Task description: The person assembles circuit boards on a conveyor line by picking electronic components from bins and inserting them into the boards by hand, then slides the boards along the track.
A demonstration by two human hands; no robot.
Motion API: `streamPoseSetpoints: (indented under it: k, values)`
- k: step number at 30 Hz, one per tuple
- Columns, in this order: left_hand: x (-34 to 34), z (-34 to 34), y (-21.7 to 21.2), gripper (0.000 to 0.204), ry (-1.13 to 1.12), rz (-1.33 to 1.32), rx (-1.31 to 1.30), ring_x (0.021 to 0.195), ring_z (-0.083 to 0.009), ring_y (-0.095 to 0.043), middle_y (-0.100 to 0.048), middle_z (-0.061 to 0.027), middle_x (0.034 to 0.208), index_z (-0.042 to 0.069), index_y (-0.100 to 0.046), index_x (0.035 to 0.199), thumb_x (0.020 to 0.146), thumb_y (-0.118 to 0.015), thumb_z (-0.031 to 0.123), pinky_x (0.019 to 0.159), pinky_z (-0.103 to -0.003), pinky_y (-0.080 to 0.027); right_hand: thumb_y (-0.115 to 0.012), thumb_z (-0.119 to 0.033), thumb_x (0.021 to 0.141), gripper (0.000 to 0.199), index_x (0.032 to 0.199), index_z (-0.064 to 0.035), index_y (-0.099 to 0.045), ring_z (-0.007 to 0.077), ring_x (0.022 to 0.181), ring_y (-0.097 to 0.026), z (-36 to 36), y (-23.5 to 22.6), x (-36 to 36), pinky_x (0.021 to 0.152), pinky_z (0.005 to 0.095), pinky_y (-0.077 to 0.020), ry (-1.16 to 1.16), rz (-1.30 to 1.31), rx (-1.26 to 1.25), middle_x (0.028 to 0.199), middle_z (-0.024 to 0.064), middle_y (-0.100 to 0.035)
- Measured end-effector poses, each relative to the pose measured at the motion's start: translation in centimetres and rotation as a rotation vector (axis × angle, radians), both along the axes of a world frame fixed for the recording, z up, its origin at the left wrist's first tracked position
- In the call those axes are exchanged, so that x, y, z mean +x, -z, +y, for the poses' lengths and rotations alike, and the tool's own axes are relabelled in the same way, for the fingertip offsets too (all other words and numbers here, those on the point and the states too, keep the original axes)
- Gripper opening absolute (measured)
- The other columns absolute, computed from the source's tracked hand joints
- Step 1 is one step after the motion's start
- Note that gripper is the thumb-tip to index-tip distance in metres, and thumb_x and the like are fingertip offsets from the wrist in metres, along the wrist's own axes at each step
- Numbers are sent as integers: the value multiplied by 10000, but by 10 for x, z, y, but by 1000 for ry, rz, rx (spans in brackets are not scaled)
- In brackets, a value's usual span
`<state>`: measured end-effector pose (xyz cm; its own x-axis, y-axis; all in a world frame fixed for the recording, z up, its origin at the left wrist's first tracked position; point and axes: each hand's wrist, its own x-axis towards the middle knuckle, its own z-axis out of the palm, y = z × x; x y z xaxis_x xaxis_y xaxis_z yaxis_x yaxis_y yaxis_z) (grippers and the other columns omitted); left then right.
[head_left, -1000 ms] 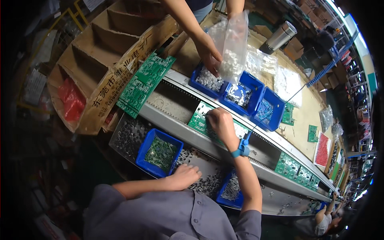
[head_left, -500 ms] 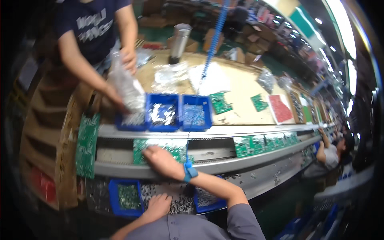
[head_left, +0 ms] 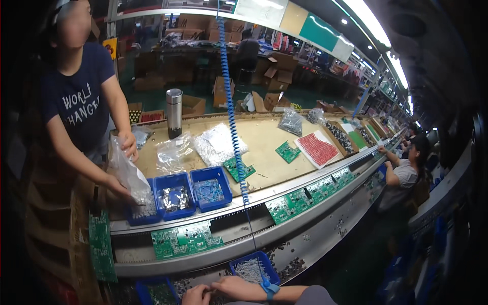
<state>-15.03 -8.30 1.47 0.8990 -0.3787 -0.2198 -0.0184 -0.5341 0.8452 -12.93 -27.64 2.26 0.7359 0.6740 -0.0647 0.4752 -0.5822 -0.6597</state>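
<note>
Low at the front edge, my left hand point(head_left: 196, 295) and my right hand point(head_left: 233, 287) meet with fingertips pinched close together. Whatever lies between their fingers is too small to make out. A blue strap point(head_left: 269, 287) circles my right wrist. Right beside that hand stands a blue bin point(head_left: 256, 268) of thin pale leaded parts. Left of my hands a darker blue bin point(head_left: 152, 291) holds small green parts. Just beyond them, a green circuit board point(head_left: 185, 241) lies in the rail track, studded with components.
Across the track, a co-worker tips a clear bag point(head_left: 131, 175) of small parts into a blue bin point(head_left: 144, 216). Two more blue bins stand alongside. A coiled blue cord point(head_left: 223, 66) hangs in front. More boards point(head_left: 310, 192) line the track rightward; a steel flask point(head_left: 174, 113) stands behind.
My right hand has left the circuit board and come back to my left hand at the front edge. The view has tilted up. The co-worker keeps hold of the bag.
</note>
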Motion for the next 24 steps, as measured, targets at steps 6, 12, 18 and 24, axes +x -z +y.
streamPoseSetpoints:
  k: [6, 12, 18, 24]
  values:
    - [-1, 2, -2, 154, -41, 28, -88, 821, -302, -653, -657, -182, 898, 13, -628, 962, 828, -599, 82, 737, -359, -506, -586, -206, 842, 173, 911, -53, -625, 381, 690, -584, 6, -7, -8, 618, 443, -464, 178, 42, 233, 748, 194, -606]
    - [-4, 5, 26, 133, -245, 228, -454, 785, -138, -634, -664, -88, 860, 9, -631, 954, 821, -629, 2, 694, -282, -512, -616, -221, 826, 194, 918, -50, -627, 376, 727, -600, 5, -6, -10, 647, 440, -472, 257, 56, 293, 770, 202, -611]
    - [1, 4, 8, 121, -163, 109, -352, 771, -137, -616, -653, -69, 851, -5, -629, 955, 837, -602, -6, 708, -269, -493, -605, -165, 847, 200, 1006, -48, -633, 350, 841, -616, -24, 1, -3, 722, 404, -509, 139, 76, 202, 902, 158, -636]
    - [0, 12, -4, 125, -273, 276, -354, 806, -139, -614, -662, -81, 882, -23, -651, 951, 835, -606, -7, 731, -269, -488, -575, -151, 819, 129, 875, -36, -590, 364, 779, -607, -72, -12, -15, 676, 443, -492, 414, -45, -134, 794, 165, -622]
